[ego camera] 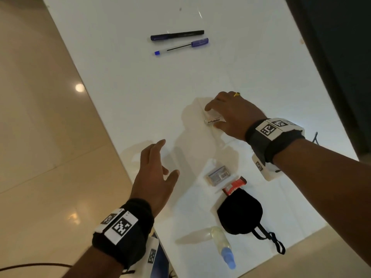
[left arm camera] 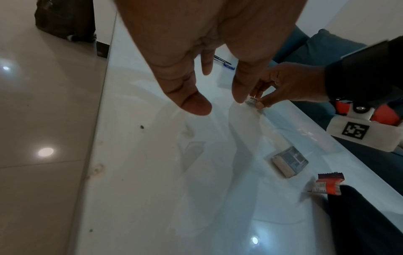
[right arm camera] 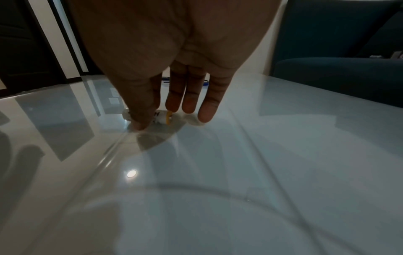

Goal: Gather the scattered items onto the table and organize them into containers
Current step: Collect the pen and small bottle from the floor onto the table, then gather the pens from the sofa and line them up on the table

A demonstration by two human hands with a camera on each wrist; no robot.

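Glossy beige tile floor point(ego camera: 36, 121) with ceiling-light glints; white glass-topped table point(ego camera: 140, 93); dark blue sofa point(right arm camera: 340, 74) beside it.

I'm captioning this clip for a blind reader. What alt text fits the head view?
Over a white table, the right hand pinches a small white packet while the left hand hovers open nearby. Two pens lie farther away; a grey box, black pouch and spray bottle lie nearer.
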